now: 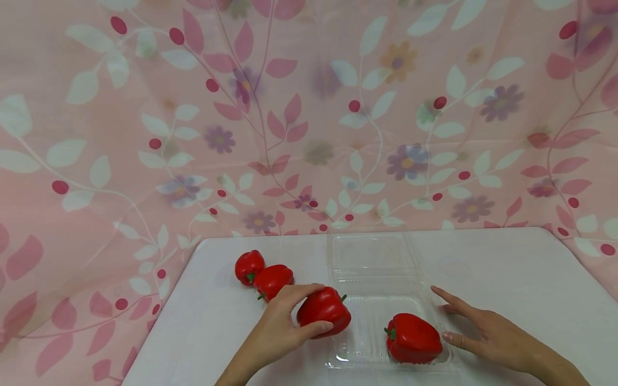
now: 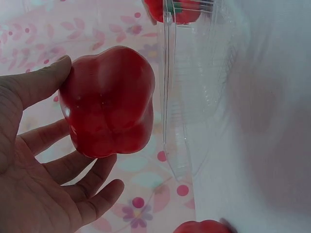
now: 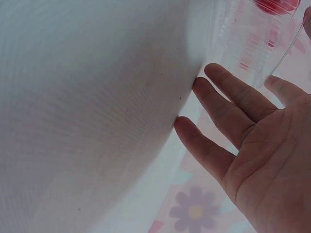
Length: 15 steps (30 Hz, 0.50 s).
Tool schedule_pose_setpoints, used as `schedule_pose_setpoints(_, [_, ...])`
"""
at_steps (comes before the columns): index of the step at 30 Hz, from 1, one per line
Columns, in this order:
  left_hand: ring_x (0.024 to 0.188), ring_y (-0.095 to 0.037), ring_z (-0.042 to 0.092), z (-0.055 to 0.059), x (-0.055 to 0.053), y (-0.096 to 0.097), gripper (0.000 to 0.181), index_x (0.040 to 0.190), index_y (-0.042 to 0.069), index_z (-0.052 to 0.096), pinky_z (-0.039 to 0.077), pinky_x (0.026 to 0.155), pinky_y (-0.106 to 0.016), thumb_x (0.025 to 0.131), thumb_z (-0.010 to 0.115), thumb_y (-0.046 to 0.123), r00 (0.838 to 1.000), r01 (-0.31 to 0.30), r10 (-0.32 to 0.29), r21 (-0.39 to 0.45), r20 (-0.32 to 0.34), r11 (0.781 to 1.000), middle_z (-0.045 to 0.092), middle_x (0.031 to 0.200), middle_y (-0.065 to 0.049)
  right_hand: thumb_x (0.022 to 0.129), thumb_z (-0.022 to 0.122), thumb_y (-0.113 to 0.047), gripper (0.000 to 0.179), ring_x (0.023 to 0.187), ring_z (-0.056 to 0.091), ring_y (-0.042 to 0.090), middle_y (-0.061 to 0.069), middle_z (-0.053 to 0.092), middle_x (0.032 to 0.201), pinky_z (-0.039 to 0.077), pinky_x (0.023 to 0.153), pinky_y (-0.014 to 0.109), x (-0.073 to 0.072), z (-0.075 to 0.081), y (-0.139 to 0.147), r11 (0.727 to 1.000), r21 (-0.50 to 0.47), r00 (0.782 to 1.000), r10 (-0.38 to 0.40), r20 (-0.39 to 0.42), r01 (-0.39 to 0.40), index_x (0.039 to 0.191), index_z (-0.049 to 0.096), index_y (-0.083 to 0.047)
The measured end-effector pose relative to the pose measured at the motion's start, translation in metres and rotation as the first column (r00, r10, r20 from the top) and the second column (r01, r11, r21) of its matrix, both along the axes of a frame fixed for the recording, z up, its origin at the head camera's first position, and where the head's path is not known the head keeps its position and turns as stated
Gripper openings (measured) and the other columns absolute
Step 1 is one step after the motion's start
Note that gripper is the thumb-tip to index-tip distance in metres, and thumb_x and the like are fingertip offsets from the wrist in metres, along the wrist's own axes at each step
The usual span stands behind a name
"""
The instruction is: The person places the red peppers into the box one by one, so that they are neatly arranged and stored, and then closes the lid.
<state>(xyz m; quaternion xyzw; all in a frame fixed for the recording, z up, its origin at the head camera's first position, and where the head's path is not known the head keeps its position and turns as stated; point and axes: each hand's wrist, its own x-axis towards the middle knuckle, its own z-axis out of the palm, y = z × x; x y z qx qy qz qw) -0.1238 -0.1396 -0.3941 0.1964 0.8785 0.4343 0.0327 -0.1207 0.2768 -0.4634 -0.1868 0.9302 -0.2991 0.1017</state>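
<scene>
Between thumb and fingers my left hand (image 1: 285, 320) holds a red bell pepper (image 1: 324, 312) with a green stem. In the left wrist view the same bell pepper (image 2: 111, 102) is off the table, beside the wall of a clear plastic container (image 2: 177, 97). Another red bell pepper (image 1: 413, 339) lies inside the right part of the open clear container (image 1: 364, 316). My right hand (image 1: 497, 338) is at the container's right side with fingers spread and nothing held. In the right wrist view its fingertips (image 3: 187, 125) rest on or close to the white table.
Two more red bell peppers, one farther back (image 1: 249, 267) and one nearer (image 1: 273, 281), lie to the left of the container. The container's lid (image 1: 374, 252) lies folded back toward the rear edge. A pink floral cloth (image 1: 299, 107) hangs behind the white table (image 1: 203, 321).
</scene>
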Motion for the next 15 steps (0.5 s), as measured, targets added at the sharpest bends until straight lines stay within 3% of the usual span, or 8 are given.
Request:
schedule_pose_setpoints(8, [0.112,-0.014,0.053,-0.004,-0.001,0.011,0.057,0.132,0.037,0.057,0.054,0.079,-0.025,0.081,0.078,0.05,0.997,0.071,-0.07,0.036,-0.032,0.997,0.059,0.121,0.015,0.088,0.067,-0.05,0.082,0.116,0.057,0.041,0.008,0.063,0.128,0.045,0.076,0.074,-0.001,0.002,0.0,1.0,0.004,1.0,0.001,0.023,-0.001,0.156,0.025,-0.031])
schedule_pose_setpoints(15, [0.112,-0.014,0.051,-0.008,0.0,0.02,0.057,0.133,0.039,0.057,0.053,0.078,-0.024,0.081,0.078,0.049,0.994,0.104,-0.105,0.038,0.005,0.994,0.058,0.121,0.016,0.088,0.067,-0.05,0.082,0.115,0.058,0.041,0.007,0.063,0.128,0.045,0.076,0.073,-0.001,0.0,0.0,1.0,0.003,1.0,0.002,0.014,-0.002,0.156,0.024,-0.032])
